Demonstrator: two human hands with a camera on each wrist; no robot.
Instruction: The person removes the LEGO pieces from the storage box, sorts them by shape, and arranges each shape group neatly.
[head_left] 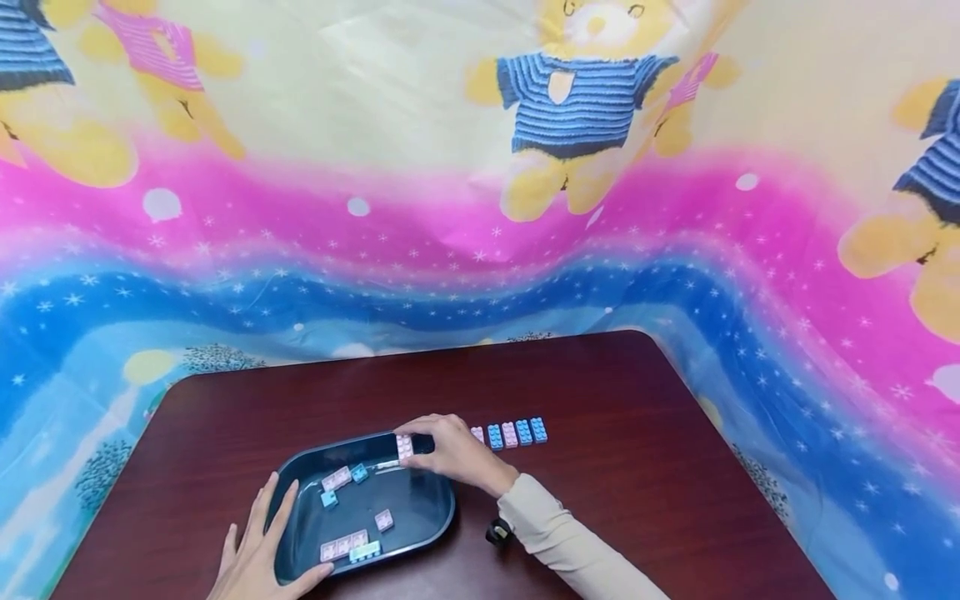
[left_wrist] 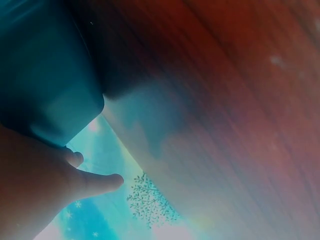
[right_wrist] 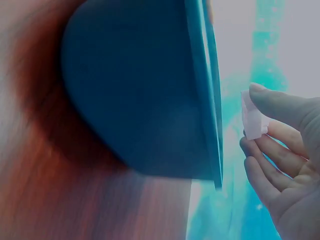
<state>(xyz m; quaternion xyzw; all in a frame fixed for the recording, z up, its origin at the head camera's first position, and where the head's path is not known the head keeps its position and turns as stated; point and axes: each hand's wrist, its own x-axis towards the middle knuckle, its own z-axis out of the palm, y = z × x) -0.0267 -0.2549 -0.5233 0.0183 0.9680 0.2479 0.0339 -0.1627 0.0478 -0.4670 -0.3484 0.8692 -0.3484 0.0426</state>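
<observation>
Right hand (head_left: 456,452): fingers pinch a pink brick (head_left: 405,447) above the rim at the tray's (head_left: 417,505) far right.
Left hand (head_left: 258,552): fingers spread, touching the tray's left side.
Set out: brick row (head_left: 510,434), at least five, on the table (head_left: 637,500) right of the tray.
Remaining: several loose bricks (head_left: 343,546) in the tray; work apparently partway.

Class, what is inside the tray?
Pink bricks and blue bricks. The right hand, pinching another pink brick, covers part of the tray's far right corner; anything behind it cannot be seen.
</observation>
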